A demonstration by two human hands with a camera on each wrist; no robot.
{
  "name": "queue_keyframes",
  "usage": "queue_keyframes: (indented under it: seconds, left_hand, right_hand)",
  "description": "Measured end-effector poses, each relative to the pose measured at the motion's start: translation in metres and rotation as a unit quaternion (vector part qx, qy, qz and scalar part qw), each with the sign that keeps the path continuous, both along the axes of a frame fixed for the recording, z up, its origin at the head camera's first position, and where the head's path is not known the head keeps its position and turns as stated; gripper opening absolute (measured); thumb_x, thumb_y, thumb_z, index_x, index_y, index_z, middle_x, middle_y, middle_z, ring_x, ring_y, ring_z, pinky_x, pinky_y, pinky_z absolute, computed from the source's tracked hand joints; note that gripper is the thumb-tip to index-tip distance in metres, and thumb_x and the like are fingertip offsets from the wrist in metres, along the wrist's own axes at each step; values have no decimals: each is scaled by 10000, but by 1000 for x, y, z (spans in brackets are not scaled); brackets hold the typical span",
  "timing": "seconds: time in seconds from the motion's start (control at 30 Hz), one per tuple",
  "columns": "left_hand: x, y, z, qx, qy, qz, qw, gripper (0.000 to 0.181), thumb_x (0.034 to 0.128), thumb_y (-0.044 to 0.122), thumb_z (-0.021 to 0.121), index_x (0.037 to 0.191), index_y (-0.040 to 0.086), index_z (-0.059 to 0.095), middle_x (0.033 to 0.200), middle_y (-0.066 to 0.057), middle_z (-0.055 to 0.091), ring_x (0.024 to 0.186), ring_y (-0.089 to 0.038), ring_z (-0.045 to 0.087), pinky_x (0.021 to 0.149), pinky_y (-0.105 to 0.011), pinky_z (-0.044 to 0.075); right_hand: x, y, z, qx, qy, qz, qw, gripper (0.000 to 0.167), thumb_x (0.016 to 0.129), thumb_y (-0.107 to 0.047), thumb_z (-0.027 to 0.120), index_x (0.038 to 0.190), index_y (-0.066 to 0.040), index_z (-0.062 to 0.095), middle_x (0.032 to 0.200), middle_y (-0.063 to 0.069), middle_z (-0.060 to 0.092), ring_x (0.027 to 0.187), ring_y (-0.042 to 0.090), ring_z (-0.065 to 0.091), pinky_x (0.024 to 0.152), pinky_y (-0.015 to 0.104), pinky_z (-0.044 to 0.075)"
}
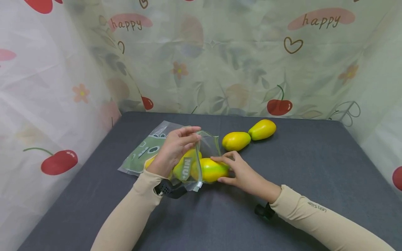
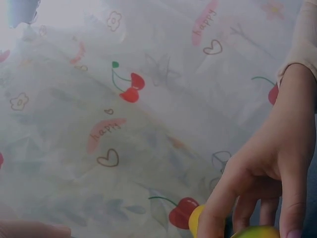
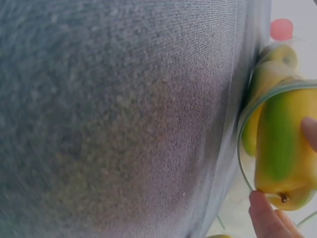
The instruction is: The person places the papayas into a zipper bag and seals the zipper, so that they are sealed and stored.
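One yellow-green fruit point(image 1: 214, 170), partway into a clear bag point(image 1: 186, 169), is gripped by the right hand point(image 1: 241, 172), thumb and fingers spread, while the left hand point(image 1: 173, 148) pinches the bag.

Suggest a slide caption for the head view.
Right hand holds a yellow fruit at the mouth of a clear bag held by left hand.

A left hand point(image 1: 172, 148) covered part of the printed bag point(image 1: 142, 155), and small lettering point(image 1: 317, 206) on the right sleeve point(image 1: 303, 213) was unreadable; the left-wrist view's bottom edge cropped the fruit point(image 2: 257, 232) under the right hand point(image 2: 275, 153).
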State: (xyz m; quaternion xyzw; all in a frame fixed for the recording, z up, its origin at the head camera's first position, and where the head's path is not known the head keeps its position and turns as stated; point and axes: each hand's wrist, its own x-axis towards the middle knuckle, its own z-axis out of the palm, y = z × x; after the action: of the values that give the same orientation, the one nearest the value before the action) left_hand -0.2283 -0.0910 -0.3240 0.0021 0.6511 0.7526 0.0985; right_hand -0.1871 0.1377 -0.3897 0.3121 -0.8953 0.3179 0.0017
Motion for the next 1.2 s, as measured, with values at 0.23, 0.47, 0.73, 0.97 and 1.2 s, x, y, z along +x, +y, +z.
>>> queue_keyframes:
  seconds: [0.23, 0.47, 0.73, 0.97, 1.2]
  left_hand:
    - [1, 0, 1, 1, -21, -6, 10000, 356, 910, 38, 651, 1259, -9, 599, 982, -16, 566, 894, -150, 601, 804, -181, 534]
    - [0, 0, 1, 137, -3, -12, 9999, 371, 910, 20, 643, 1272, -32, 585, 932, -5, 566, 845, -128, 604, 772, -177, 537]
    - [0, 0, 2, 123, -17, -37, 9999, 395, 917, 26, 637, 1300, -38, 564, 932, -1, 573, 844, -124, 596, 773, -172, 530]
    - [1, 0, 5, 137, -67, 3, 9999, 353, 920, 31, 634, 1268, -8, 594, 967, -11, 586, 860, -132, 600, 782, -173, 534]
    - [1, 0, 7, 105, -74, 53, 9999, 347, 919, 34, 638, 1261, -7, 600, 978, -11, 588, 871, -131, 599, 789, -170, 531]
  right_hand:
    - [0, -2, -2, -327, -187, -66, 9993, 643, 801, -160, 788, 1374, -126, 498, 1137, 60, 479, 1008, 166, 525, 842, 308, 558]
    - [-1, -2, 0, -786, -771, -354, 9933, 482, 812, -139, 771, 1217, -121, 511, 1179, 42, 555, 1073, 241, 633, 786, 249, 571]
    - [3, -4, 2, -868, -654, -326, 9935, 495, 838, -137, 746, 1290, -139, 545, 1142, 57, 537, 1044, 223, 641, 814, 254, 567]
    - [6, -7, 3, -963, -437, -335, 9938, 514, 848, -114, 737, 1332, -146, 567, 1080, 38, 566, 1005, 188, 638, 824, 245, 561]
    - [6, -10, 6, -983, -310, -468, 9936, 494, 847, -123, 741, 1305, -156, 560, 1132, 34, 612, 997, 187, 650, 804, 265, 570]
